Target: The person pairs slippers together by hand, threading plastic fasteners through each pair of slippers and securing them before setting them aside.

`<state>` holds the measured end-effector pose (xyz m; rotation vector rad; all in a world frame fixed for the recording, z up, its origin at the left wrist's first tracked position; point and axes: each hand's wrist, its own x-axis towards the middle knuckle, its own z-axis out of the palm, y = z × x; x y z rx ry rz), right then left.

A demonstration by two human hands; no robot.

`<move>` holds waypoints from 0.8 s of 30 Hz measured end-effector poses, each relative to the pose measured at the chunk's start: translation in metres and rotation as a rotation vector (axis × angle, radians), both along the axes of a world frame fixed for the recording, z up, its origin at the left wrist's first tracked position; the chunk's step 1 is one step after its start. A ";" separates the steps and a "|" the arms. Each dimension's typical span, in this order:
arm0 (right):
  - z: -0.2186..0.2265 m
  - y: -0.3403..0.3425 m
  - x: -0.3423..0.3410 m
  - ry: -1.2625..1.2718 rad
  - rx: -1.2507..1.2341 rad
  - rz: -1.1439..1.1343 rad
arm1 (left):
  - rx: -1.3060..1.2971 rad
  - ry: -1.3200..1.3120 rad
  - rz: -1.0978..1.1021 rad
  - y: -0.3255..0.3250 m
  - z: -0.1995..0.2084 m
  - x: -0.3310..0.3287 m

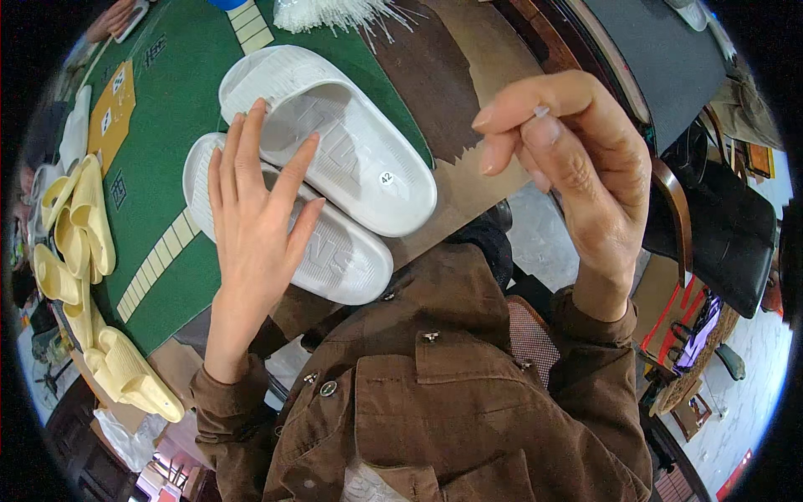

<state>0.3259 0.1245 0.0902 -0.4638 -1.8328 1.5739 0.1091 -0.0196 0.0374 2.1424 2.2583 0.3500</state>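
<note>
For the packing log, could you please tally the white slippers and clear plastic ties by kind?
White slippers: 2
Bundles of clear ties: 1
Single clear tie, in right hand: 1
Total: 4

Yellow slippers [79,243] at the green table's [180,100] left edge, black chair [736,234] right.

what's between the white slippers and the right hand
Nothing stands there: in the head view only bare brown table runs from the white slippers to the raised right hand.
</note>
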 end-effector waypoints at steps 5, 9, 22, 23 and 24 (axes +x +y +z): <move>-0.001 -0.003 -0.004 -0.056 0.042 -0.059 | 0.041 -0.025 0.019 -0.002 -0.005 -0.001; 0.005 -0.008 0.006 -0.238 0.028 -0.143 | 0.039 -0.070 0.048 -0.003 -0.005 0.005; 0.015 -0.015 -0.018 -0.178 0.132 -0.042 | 0.144 -0.130 -0.002 -0.028 -0.007 -0.011; 0.017 -0.013 -0.024 -0.185 0.354 -0.046 | 0.135 -0.136 -0.012 -0.031 -0.006 -0.013; 0.024 -0.013 -0.028 -0.216 0.419 -0.073 | 0.134 -0.121 -0.017 -0.033 -0.005 -0.014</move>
